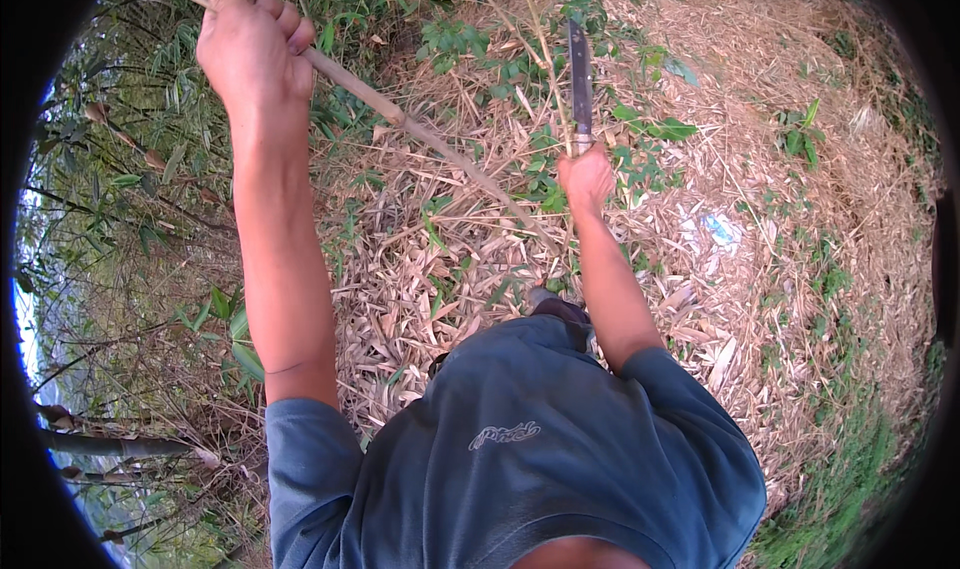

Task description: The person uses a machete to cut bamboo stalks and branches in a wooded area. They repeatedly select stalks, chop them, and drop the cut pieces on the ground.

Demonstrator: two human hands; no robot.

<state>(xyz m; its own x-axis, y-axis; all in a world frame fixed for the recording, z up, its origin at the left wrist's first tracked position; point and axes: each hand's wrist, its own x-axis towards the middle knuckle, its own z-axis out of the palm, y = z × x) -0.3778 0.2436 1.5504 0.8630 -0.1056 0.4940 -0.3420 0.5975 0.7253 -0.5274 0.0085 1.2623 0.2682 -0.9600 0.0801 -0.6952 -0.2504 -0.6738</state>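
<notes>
My left hand [257,44], raised at the upper left, is closed around a long bamboo stick [385,107]. The stick slants from the top left edge down to the right, toward the ground in front of my feet. In my right hand [587,177] is a machete [580,79], its dark blade pointing away from me and its handle mostly hidden by the fingers. A thin pale stem [545,54] runs down just left of the blade to the right hand; I cannot tell whether the hand touches it.
Dry fallen leaves [440,289] cover the ground. Dense bamboo branches [140,189] stand on the left, with a thick dark stem [115,446] lower down. Green leafy sprigs [800,134] grow at right. A bluish-white scrap [718,231] lies right of my right hand. One shoe [560,309] shows below.
</notes>
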